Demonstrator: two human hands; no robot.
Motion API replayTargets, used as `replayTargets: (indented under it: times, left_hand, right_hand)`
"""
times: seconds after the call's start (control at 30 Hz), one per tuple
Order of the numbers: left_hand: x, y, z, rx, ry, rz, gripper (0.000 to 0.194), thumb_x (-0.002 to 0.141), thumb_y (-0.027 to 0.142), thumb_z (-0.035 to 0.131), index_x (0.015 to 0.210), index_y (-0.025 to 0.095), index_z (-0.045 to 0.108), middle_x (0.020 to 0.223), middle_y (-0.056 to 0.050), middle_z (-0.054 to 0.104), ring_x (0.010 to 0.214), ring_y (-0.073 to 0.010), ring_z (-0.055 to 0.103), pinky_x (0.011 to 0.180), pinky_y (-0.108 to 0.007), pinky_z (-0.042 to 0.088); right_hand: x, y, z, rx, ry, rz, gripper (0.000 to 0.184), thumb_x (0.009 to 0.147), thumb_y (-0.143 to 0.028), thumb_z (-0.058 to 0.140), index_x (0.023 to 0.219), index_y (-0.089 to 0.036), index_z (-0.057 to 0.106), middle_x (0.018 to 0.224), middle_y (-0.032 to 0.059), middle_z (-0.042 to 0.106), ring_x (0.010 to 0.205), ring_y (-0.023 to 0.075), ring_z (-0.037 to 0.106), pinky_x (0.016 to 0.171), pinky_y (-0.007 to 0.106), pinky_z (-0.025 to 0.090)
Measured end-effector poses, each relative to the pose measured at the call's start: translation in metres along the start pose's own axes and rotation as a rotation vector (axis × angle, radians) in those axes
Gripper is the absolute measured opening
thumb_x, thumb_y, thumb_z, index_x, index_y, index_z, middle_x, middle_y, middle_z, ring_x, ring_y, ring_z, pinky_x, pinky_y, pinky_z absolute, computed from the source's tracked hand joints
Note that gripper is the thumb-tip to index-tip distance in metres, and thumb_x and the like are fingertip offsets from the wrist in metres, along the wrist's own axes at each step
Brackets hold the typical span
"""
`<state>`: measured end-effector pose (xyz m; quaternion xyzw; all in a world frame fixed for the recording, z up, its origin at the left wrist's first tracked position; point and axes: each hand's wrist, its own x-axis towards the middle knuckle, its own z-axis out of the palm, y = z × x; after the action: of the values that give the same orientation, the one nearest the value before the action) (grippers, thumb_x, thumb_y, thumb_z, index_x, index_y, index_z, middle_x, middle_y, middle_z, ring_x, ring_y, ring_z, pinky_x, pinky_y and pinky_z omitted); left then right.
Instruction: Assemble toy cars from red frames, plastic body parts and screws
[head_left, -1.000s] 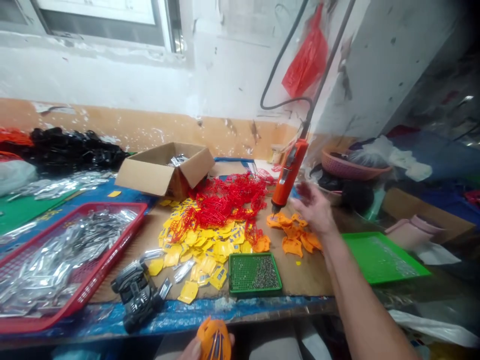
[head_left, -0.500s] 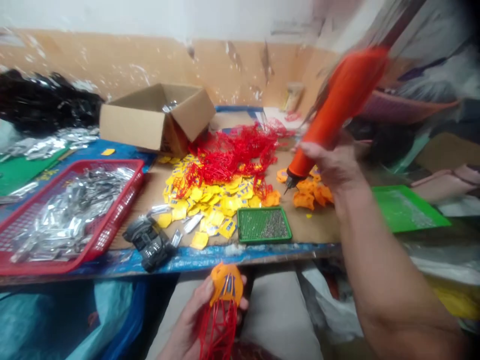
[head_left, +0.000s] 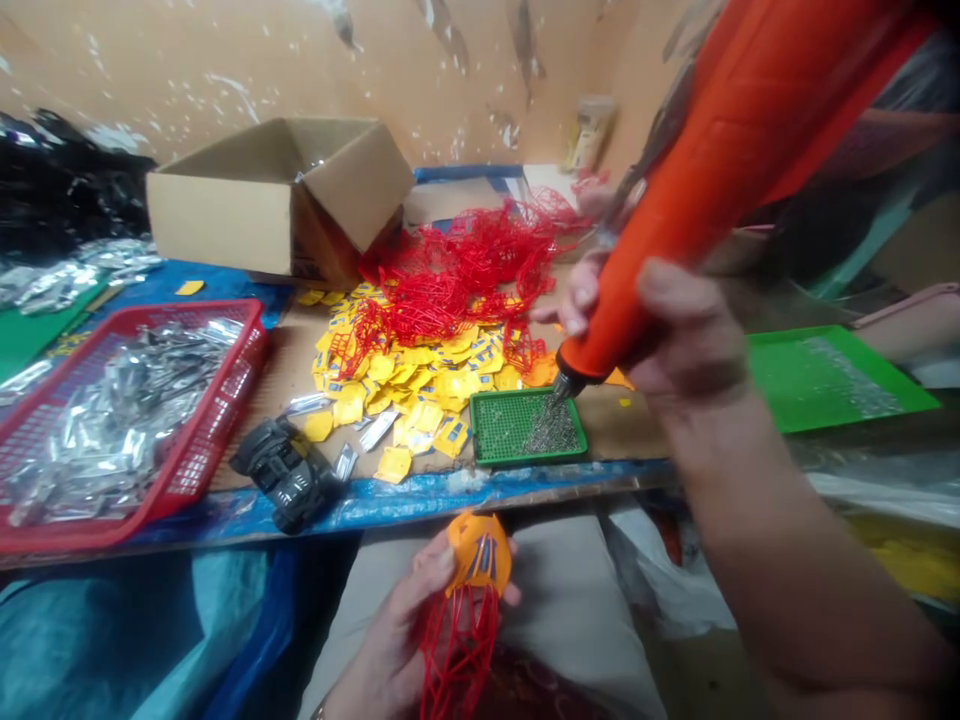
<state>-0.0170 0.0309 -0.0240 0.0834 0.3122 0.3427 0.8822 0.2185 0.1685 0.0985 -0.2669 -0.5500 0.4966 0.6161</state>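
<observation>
Right-hand fingers (head_left: 675, 295) are gripping an orange electric screwdriver (head_left: 697, 200), its tip coming over a green pegboard tray (head_left: 525, 428) at twelve o'clock; left-hand fingers (head_left: 435, 565) are gripping an orange plastic piece (head_left: 480, 553) with red runners (head_left: 457, 650) at six o'clock.

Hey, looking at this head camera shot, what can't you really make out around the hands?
In the head view:
The electric screwdriver is cut off at its upper end by the top edge.
Its bit is too small to show whether it touches the screws in the green perforated tray.
The left hand hides the underside of the orange plastic piece.
The cardboard box walls hide most of its contents.
</observation>
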Motion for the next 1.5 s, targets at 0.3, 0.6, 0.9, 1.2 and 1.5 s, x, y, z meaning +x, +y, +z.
replayTargets:
  times: [0.3, 0.6, 0.9, 1.2, 1.5]
  left_hand:
    - [0.001, 0.000, 0.000, 0.008, -0.065, 0.013, 0.043, 0.080, 0.034, 0.073, 0.117, 0.014, 0.064, 0.115, -0.018, 0.070, 0.084, -0.0270, 0.074, 0.071, -0.029, 0.056]
    - [-0.002, 0.009, 0.003, -0.044, -0.103, 0.023, 0.046, 0.081, 0.033, 0.072, 0.120, 0.015, 0.060, 0.114, -0.017, 0.069, 0.087, -0.0272, 0.073, 0.072, -0.029, 0.057]
    - [0.007, 0.014, 0.005, -0.046, -0.075, 0.046, 0.047, 0.079, 0.035, 0.076, 0.118, 0.014, 0.062, 0.111, -0.016, 0.070, 0.084, -0.0262, 0.074, 0.067, -0.026, 0.057]
    - [0.010, 0.016, 0.010, -0.092, -0.025, 0.022, 0.049, 0.078, 0.036, 0.077, 0.118, 0.013, 0.061, 0.109, -0.014, 0.070, 0.081, -0.0246, 0.073, 0.063, -0.024, 0.056]
    - [0.007, 0.015, 0.007, -0.096, 0.019, 0.014, 0.053, 0.076, 0.036, 0.079, 0.120, 0.014, 0.058, 0.110, -0.014, 0.070, 0.083, -0.0257, 0.073, 0.062, -0.024, 0.056]
  right_hand:
    - [0.035, -0.037, 0.007, 0.005, -0.066, 0.049, 0.042, 0.060, -0.028, 0.080, 0.100, -0.024, 0.067, 0.082, -0.0087, 0.065, 0.080, 0.0141, 0.066, 0.079, 0.030, 0.061]
    - [0.010, 0.004, 0.015, -0.165, -0.046, -0.041, 0.008, 0.073, -0.027, 0.070, 0.070, -0.024, 0.063, 0.060, -0.0030, 0.054, 0.049, 0.0139, 0.049, 0.058, 0.037, 0.057]
    - [-0.027, 0.045, 0.031, -0.093, 0.193, -0.039, 0.035, 0.074, -0.029, 0.077, 0.103, -0.035, 0.058, 0.057, -0.0083, 0.050, 0.045, 0.0144, 0.049, 0.055, 0.033, 0.054]
    - [-0.024, 0.063, 0.039, -0.145, 0.243, -0.001, 0.031, 0.072, -0.044, 0.078, 0.093, -0.032, 0.058, 0.057, -0.0062, 0.046, 0.046, 0.0145, 0.046, 0.055, 0.036, 0.050]
    - [-0.022, 0.072, 0.039, -0.090, 0.230, 0.005, 0.029, 0.073, -0.037, 0.080, 0.088, -0.032, 0.056, 0.059, -0.0070, 0.049, 0.047, 0.0122, 0.047, 0.058, 0.034, 0.050]
